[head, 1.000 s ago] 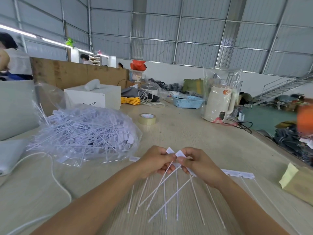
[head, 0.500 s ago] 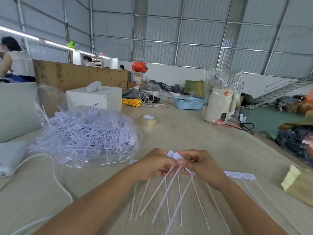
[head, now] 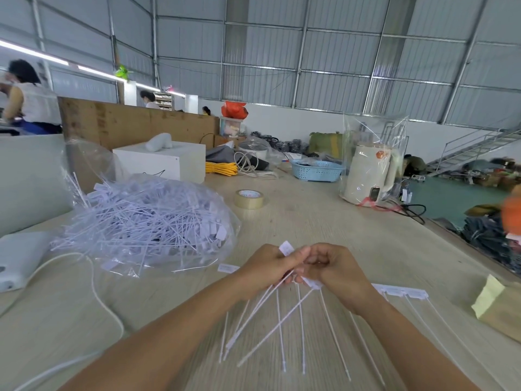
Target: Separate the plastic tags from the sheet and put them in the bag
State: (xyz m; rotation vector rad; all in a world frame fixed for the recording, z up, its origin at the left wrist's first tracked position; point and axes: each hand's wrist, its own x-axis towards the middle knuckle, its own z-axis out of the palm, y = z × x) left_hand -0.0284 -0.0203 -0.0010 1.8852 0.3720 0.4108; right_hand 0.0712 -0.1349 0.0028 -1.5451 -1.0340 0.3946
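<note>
My left hand (head: 267, 266) and my right hand (head: 332, 266) meet over the middle of the table, both pinching a sheet of white plastic tags (head: 282, 314). One tag head sticks up above my left thumb, and the long thin tails fan down toward me. A clear plastic bag (head: 146, 221) heaped with loose white tags lies to the left, its mouth hidden. A single loose tag (head: 227, 268) lies by my left wrist. Another strip of joined tags (head: 403, 292) lies flat just right of my right wrist.
A roll of tape (head: 249, 198) sits beyond the hands. A bagged white kettle (head: 369, 173), a blue basket (head: 315, 170) and a white box (head: 160, 162) stand farther back. A white cord (head: 98, 297) crosses the left. Yellow paper (head: 487, 300) lies at the right edge. People work behind.
The tag tails have swung and crossed below my hands. My fingers have closed tighter together, with one tag head now sticking up above my left thumb.
</note>
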